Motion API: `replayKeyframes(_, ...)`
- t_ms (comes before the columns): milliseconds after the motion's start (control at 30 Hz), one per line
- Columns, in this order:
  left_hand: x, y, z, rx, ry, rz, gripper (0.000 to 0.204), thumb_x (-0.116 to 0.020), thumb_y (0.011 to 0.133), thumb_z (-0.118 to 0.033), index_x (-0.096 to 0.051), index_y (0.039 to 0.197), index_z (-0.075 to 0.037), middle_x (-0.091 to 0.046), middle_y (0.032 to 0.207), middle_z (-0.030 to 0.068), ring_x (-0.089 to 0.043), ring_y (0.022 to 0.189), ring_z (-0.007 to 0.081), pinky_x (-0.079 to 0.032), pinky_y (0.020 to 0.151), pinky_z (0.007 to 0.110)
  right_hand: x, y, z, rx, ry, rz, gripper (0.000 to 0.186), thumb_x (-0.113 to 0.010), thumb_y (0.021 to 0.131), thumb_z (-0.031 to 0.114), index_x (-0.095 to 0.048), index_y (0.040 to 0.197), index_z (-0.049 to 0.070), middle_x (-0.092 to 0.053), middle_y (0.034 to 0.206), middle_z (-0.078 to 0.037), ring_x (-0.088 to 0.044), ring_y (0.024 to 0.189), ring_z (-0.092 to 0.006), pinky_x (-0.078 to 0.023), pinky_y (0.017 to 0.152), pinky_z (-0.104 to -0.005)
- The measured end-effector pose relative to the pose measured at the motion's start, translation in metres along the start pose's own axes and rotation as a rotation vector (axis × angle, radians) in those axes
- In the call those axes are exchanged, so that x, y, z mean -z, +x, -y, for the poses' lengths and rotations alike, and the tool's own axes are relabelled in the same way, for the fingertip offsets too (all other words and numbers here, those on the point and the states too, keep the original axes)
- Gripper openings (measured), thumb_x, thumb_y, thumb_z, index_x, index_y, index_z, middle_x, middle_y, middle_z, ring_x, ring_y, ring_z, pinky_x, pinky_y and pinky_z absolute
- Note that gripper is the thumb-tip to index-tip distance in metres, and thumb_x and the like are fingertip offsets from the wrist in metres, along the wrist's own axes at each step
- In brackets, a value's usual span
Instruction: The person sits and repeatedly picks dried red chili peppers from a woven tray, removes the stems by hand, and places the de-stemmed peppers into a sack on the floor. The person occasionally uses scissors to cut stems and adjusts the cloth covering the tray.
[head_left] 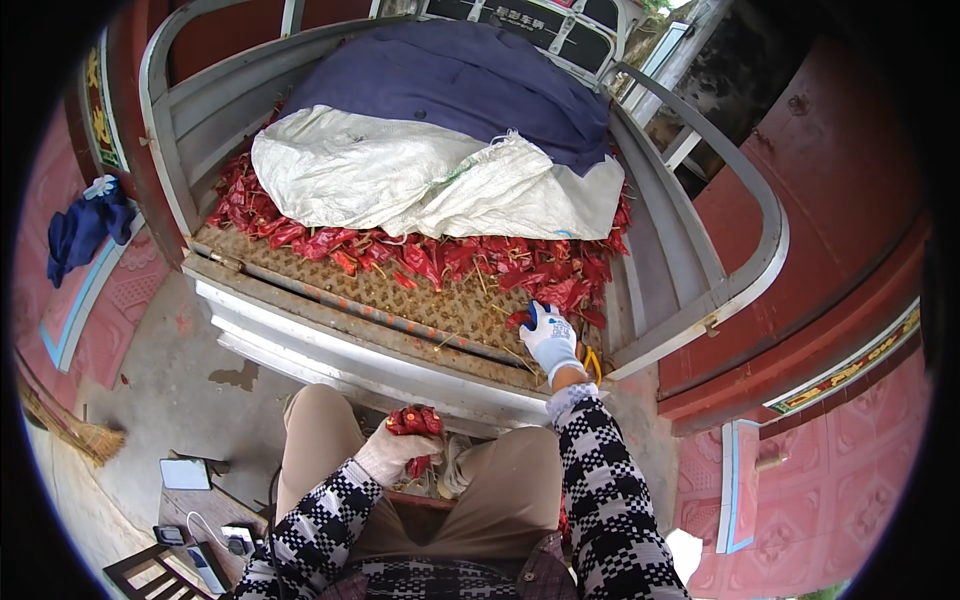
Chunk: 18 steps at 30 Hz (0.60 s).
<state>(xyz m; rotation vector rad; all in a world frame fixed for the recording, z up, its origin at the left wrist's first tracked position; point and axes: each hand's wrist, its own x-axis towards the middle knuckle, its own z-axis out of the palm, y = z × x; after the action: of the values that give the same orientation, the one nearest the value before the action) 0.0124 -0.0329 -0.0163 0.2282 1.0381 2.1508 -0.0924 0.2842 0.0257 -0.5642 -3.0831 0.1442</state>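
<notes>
My left hand (392,450), in a pale work glove, grips a bunch of dried red chillies (415,421) between my knees. My right hand (549,337), in a white and blue glove, reaches forward onto the metal cart bed (420,300) and closes on a red chilli at the edge of the heap of dried chillies (450,258). A white sack (420,180) and a dark blue cloth (460,80) lie over most of the heap. Both sleeves are black and white checked.
The cart's grey side rails (700,230) curve around the bed. A straw broom (70,430) lies on the concrete at left, a blue cloth (85,225) hangs on the red wall, and a small wooden stand with devices (205,530) sits at lower left.
</notes>
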Motion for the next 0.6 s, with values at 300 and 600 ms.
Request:
replayKeyframes(300, -0.001, -0.002, -0.009, -0.073, -0.242, -0.044, 0.016, -0.066, 0.077, -0.004, -0.063, 0.092, 0.000, -0.066, 0.086, 0.0113, -0.063, 0.077, 0.0207, -0.053, 0.071, 0.035, 0.016, 0.002, 0.005, 0.233, -0.220, -0.109, 0.033, -0.063, 0.079, 0.030, -0.063, 0.108, 0.014, -0.064, 0.105, -0.013, -0.064, 0.093, -0.0314, -0.051, 0.081, -0.0437)
replayKeyframes(600, -0.007, -0.006, -0.011, -0.044, -0.239, -0.146, 0.017, -0.068, 0.082, -0.004, -0.064, 0.098, 0.000, -0.068, 0.092, 0.0076, -0.066, 0.091, 0.0183, -0.055, 0.079, 0.032, 0.058, -0.142, 0.096, 0.857, -0.402, 0.139, 0.021, -0.064, 0.078, 0.028, -0.060, 0.093, 0.014, -0.062, 0.087, -0.008, -0.064, 0.081, -0.0274, -0.048, 0.071, -0.0413)
